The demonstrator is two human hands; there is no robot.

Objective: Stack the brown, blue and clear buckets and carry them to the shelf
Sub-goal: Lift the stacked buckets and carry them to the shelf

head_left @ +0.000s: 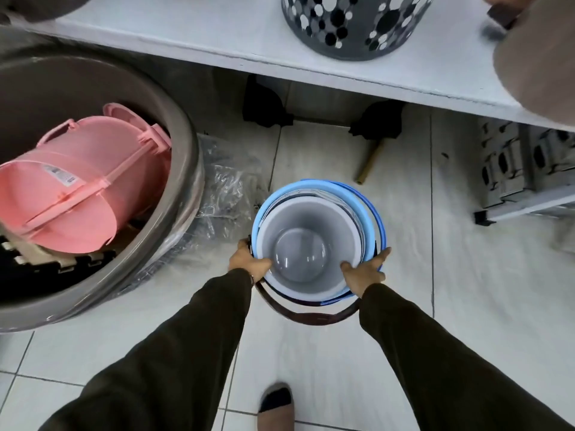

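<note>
The buckets are nested into one stack held above the tiled floor. The clear bucket (306, 244) sits innermost, with a pale rim and greyish bottom. Around it shows the blue bucket (370, 209), its light blue rim widest at the far side. Of the brown bucket (311, 315) only the dark handle shows, hanging below the near rim. My left hand (249, 259) grips the stack's left rim, thumb inside. My right hand (365, 270) grips the right rim. Both dark sleeves reach in from below.
A white shelf (217, 42) runs across the top, carrying a grey dotted basket (351, 23). A big grey tub (93, 181) at left holds a pink bucket (87, 181). Clear plastic wrap (227, 188) lies beside it. A grey crate (525, 169) stands at right. My shoe (275, 402) is below.
</note>
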